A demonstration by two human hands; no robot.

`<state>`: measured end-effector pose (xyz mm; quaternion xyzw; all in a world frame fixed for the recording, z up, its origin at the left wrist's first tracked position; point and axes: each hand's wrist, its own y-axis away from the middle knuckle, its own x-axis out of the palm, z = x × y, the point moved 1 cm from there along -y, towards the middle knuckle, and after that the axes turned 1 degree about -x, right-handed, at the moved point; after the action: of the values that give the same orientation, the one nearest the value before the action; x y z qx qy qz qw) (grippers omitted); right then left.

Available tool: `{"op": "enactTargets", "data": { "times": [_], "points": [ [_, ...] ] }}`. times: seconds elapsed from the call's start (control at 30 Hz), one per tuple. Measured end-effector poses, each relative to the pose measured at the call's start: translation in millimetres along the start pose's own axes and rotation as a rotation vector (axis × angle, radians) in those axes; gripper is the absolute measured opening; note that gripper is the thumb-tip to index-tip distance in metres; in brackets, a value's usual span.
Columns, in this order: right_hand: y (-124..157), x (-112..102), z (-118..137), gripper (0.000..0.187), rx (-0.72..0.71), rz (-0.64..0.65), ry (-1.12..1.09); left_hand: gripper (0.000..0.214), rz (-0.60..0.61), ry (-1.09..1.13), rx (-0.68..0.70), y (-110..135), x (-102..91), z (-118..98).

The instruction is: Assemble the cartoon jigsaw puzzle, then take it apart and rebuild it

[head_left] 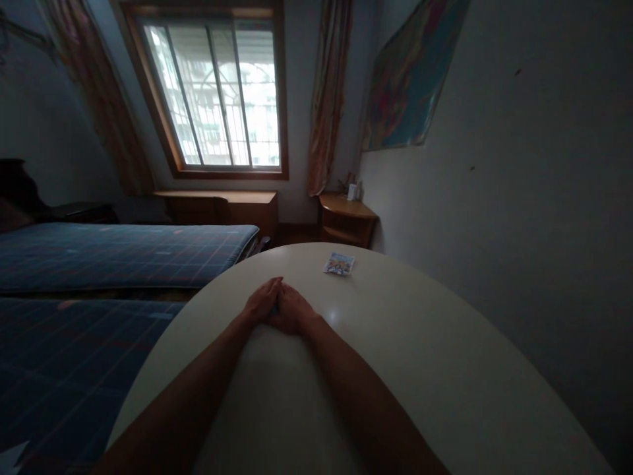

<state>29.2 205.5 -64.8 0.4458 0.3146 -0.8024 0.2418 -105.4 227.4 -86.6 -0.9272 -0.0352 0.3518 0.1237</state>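
Observation:
My left hand (261, 302) and my right hand (293, 309) rest together on the round white table (425, 343), with their fingertips meeting at the far side. Both look closed around the same spot. A small bluish patch shows in the gap between the palms, but its kind is hidden by the hands. Beyond my right hand, a little to the right, a small flat packet (339, 264) with a colourful blue and yellow print lies on the table, apart from both hands.
To the left are beds with blue plaid covers (123, 254). A wooden desk (252, 204) stands below the window (222, 92). Behind the table is a corner cabinet (349, 208) with small items on top. A wall (519, 218) runs along the right.

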Motion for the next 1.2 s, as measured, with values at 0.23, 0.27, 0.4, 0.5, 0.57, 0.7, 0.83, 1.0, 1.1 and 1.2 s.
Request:
{"op": "enactTargets", "data": {
  "times": [0.23,0.27,0.4,0.5,0.57,0.7,0.83,1.0,1.1,1.2],
  "points": [
    [1,-18,-9,0.054,0.063,-0.162,-0.002,0.06,-0.073,-0.009,0.115,-1,-9.6,-4],
    [4,-25,-15,0.047,0.125,-0.201,0.018,0.059,-0.067,-0.032,0.14,2,-10.3,-8],
    [23,-49,-52,0.049,0.419,-0.328,0.14,0.047,-0.009,-0.184,0.229,20,-3.6,-26],
    [37,-54,-75,0.055,0.673,-0.343,0.233,0.045,0.028,-0.285,0.239,29,3.9,-33],
    [41,-52,-82,0.052,0.749,-0.33,0.267,0.04,0.028,-0.333,0.227,30,5.3,-32],
    [45,-49,-82,0.051,0.763,-0.289,0.308,0.034,0.006,-0.383,0.215,26,1.8,-26],
    [61,-55,-80,0.059,0.674,-0.215,0.337,0.031,-0.024,-0.392,0.22,25,-2.6,-25],
    [102,-66,-68,0.07,0.632,-0.183,0.378,0.032,-0.058,-0.376,0.303,33,-6.8,-46],
    [128,-71,-58,0.065,0.61,-0.085,0.371,0.036,0.034,-0.352,0.439,45,1.2,-69],
    [151,-78,-52,0.062,0.593,-0.02,0.355,0.032,0.233,-0.339,0.595,59,19.8,-91]
  ]
}}
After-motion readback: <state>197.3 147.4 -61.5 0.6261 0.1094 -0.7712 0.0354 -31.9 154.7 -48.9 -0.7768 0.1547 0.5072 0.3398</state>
